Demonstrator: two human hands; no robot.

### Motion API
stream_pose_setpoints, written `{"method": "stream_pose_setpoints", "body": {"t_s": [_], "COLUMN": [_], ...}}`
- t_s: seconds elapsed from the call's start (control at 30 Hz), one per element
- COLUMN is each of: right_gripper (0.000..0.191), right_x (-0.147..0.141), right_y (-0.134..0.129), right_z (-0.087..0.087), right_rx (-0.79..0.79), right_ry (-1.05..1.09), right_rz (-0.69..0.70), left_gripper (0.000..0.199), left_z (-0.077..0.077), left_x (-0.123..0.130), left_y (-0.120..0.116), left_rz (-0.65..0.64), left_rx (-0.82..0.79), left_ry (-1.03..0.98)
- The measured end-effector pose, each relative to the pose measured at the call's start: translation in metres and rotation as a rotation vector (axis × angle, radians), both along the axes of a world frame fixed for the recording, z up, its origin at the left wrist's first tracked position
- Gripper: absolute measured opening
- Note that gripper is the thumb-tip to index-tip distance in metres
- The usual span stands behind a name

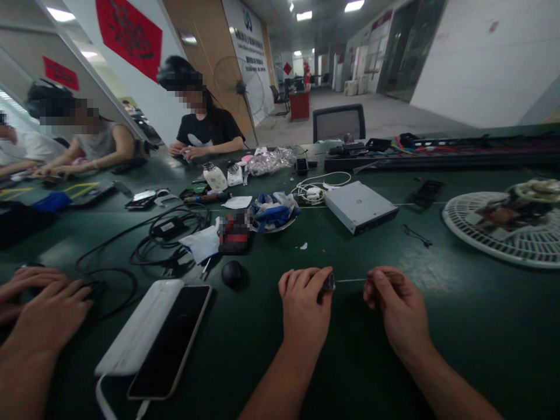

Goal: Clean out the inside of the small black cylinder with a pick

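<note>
My left hand (306,297) is closed around a small dark, shiny object (329,282), most of which its fingers hide. From that object a thin, light-coloured rod or strand (351,280) runs level to the right. Its other end disappears into the pinched fingers of my right hand (396,303). Both hands are just above the green table (350,367), a short gap apart. Left of them sits a round black object (231,273). Beyond the hands lies a grey box-shaped drive (361,204).
A phone (172,344) and a white power bank (140,326) lie at front left, near another person's hands (48,309). Black cables (166,227), a bowl of blue-white wrappers (275,211) and a white fan grille (494,233) stand around. More people sit across the table.
</note>
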State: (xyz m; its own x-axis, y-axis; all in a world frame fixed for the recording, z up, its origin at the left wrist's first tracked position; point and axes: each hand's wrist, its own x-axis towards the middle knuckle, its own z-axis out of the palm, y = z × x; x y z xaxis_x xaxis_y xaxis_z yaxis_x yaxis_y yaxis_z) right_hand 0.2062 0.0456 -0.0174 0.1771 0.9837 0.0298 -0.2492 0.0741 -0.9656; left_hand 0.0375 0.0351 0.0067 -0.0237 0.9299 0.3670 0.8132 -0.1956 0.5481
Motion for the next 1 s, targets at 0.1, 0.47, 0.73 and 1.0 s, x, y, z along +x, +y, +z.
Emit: {"method": "stream_pose_setpoints", "body": {"t_s": [0.1,0.47,0.73,1.0], "right_gripper": [0.017,0.018,0.031,0.028], "right_x": [0.0,-0.003,-0.003,-0.006], "right_y": [0.0,-0.002,-0.001,-0.005], "right_z": [0.001,0.004,0.013,0.01], "right_rx": [0.016,0.023,-0.016,0.038], "right_ry": [0.018,-0.072,-0.226,-0.565], "right_rz": [0.051,0.058,-0.426,-0.138], "left_gripper": [0.041,0.041,0.043,0.044], "left_z": [0.001,-0.001,-0.001,-0.004], "left_x": [0.0,0.0,-0.001,0.0], "left_y": [0.0,0.0,0.001,0.003], "left_rz": [0.002,-0.003,0.062,0.001], "left_rx": [-0.002,-0.002,-0.042,-0.105], "left_ry": [0.013,0.034,0.031,0.023]}}
